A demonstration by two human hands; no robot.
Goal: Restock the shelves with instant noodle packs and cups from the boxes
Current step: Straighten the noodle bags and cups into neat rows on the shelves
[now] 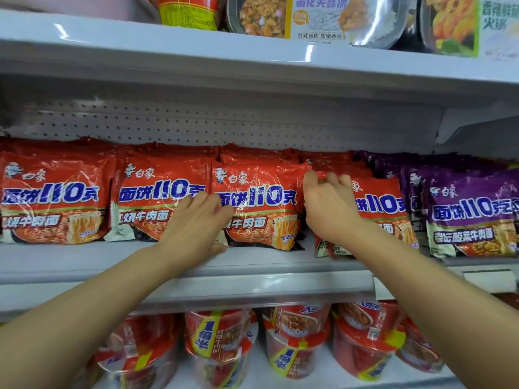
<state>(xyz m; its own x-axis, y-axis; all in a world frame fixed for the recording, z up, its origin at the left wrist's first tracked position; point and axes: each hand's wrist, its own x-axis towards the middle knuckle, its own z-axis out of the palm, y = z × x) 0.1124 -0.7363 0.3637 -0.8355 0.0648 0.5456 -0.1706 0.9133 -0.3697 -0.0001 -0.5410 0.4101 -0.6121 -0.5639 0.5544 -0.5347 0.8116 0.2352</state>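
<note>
Left hand (196, 220) lay flat on a red noodle pack (257, 206), pack upright facing out, right hand (328, 203) just beside, fingers gripping another red pack (379, 211).

Both hands are on the middle shelf (252, 265). Left hand (196, 220) lies flat against a red noodle pack (258, 203); right hand (328, 203) grips the neighbouring red pack (382, 209). Purple packs (471, 214) adjoin.

Red noodle packs (254, 203) stand upright in rows on the middle shelf (196, 279).
</note>
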